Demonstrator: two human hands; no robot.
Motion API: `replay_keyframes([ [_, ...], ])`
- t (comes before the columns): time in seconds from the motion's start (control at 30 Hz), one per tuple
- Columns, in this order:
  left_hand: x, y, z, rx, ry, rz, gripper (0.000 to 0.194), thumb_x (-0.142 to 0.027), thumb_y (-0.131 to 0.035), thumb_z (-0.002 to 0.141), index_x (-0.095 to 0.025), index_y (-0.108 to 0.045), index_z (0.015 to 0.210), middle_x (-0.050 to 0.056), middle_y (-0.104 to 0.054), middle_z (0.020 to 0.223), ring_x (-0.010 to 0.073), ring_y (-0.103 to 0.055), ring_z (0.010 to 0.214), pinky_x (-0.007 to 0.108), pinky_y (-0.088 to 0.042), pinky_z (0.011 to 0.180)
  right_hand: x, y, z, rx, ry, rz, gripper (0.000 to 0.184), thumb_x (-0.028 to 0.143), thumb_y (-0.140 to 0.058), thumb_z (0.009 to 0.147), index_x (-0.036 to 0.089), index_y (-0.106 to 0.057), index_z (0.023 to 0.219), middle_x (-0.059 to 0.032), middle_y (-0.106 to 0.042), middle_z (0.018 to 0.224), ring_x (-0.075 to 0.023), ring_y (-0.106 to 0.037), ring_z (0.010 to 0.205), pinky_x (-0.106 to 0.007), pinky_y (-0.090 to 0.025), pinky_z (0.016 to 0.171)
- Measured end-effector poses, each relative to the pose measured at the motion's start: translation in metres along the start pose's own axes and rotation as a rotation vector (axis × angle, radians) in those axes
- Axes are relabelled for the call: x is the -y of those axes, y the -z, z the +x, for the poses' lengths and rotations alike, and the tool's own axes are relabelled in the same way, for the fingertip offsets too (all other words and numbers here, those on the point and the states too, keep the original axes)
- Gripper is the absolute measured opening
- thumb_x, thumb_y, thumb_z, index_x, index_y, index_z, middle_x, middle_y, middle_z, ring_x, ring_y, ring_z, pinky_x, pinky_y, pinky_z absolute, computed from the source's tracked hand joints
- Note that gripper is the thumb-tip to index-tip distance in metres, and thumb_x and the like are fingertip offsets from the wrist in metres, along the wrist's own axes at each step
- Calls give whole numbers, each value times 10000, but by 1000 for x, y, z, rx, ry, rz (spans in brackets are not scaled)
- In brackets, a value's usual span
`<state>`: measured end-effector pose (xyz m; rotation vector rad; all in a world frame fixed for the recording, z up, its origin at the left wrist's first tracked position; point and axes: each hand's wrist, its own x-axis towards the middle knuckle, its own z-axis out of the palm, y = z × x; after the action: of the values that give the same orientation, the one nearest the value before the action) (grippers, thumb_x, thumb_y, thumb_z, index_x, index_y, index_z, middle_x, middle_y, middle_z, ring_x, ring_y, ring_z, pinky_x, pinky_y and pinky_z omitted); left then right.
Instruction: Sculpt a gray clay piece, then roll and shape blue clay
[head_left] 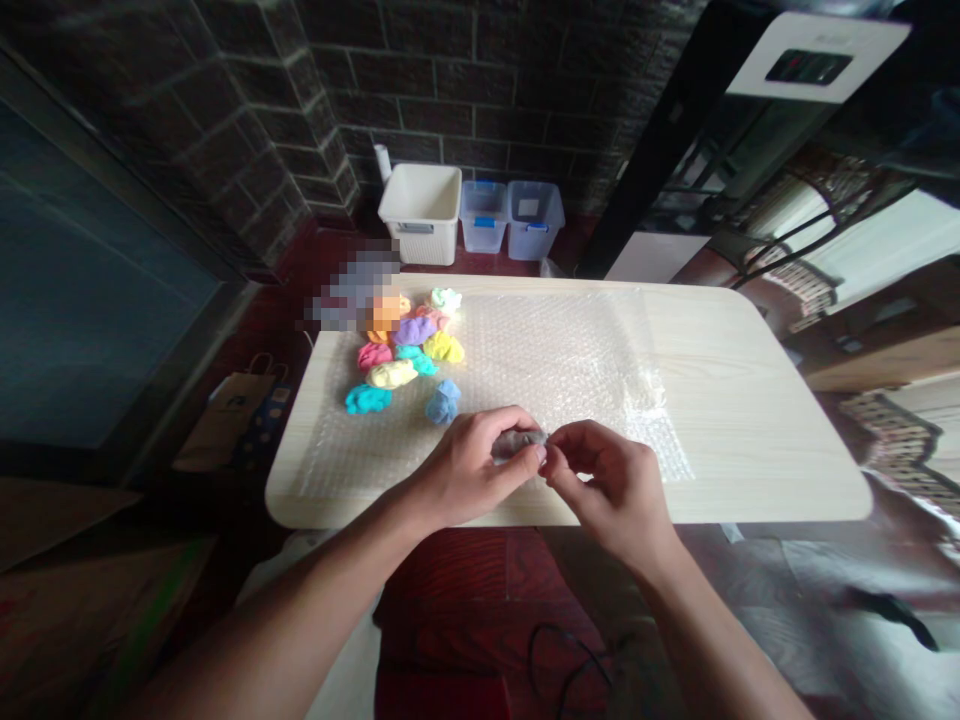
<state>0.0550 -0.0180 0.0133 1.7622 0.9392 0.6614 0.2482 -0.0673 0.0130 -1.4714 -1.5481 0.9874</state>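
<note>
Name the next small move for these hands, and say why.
Probably a light pinch by the right hand at the grey clay-like lump's right end: the left hand holds the lump, and the right thumb and fingertips sit close together there.

Dark brick walls (465,90) rise behind a pale, round-cornered table (757,400); the floor (465,585) is dark red.

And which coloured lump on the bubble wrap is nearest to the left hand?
The greyish-blue lump, alone beside the left hand; the other lumps lie bunched farther away.
</note>
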Motion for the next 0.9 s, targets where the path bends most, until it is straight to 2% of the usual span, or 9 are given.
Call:
replay_keyframes([
  [0.07, 0, 2, 0, -23, -32, 19, 172, -320, -618, 965, -164, -690, 951, 1, -682, 822, 148, -615, 756, 260, -441, 677, 0, 1, 0, 38, -27, 61, 227, 399, -745, 933, 172, -754, 926, -78, -780, 765, -195, -733, 648, -258, -566, 528],
  [0.23, 1, 0, -1, -89, -152, 84, 129, -213, -636, 914, -160, -680, 1023, 58, -731, 996, 190, -679, 940, 300, -509, 843, -1, 6, 1, 105, -106, 241, 259, 424, -772, 925, 165, -772, 924, -72, -780, 748, -186, -735, 621, -275, -601, 580],
  [0.4, 2, -3, -3, -58, -203, 74, 160, -169, -615, 913, -170, -675, 1061, 54, -746, 1001, 181, -693, 913, 305, -530, 836, -3, 8, 6, 97, -162, 350, 256, 406, -834, 850, 165, -751, 823, -65, -756, 656, -169, -681, 554, -268, -554, 534],
  [0.6, 2, -5, -2, -24, -222, 102, 173, -149, -628, 922, -170, -692, 1082, 63, -768, 1030, 196, -710, 964, 317, -538, 871, -8, 4, 11, 95, -251, 369, 169, 282, -829, 772, 172, -702, 755, -17, -680, 571, -141, -600, 510, -256, -477, 509],
  [0.77, 8, -9, 0, -49, -214, 181, 184, -121, -657, 898, -171, -688, 1072, 59, -767, 1018, 197, -712, 944, 312, -535, 837, -10, 2, 7, 35, -216, 371, 135, 243, -797, 793, 179, -696, 730, 8, -629, 554, -127, -555, 512, -249, -416, 498],
  [0.9, 15, -7, 3, -110, -183, 280, 176, -133, -665, 894, -173, -685, 1065, 60, -768, 1016, 210, -719, 937, 330, -547, 842, -7, 7, 5, -10, -166, 548, 130, 224, -756, 850, 191, -695, 739, 1, -656, 624, -126, -581, 547, -249, -449, 529],
])
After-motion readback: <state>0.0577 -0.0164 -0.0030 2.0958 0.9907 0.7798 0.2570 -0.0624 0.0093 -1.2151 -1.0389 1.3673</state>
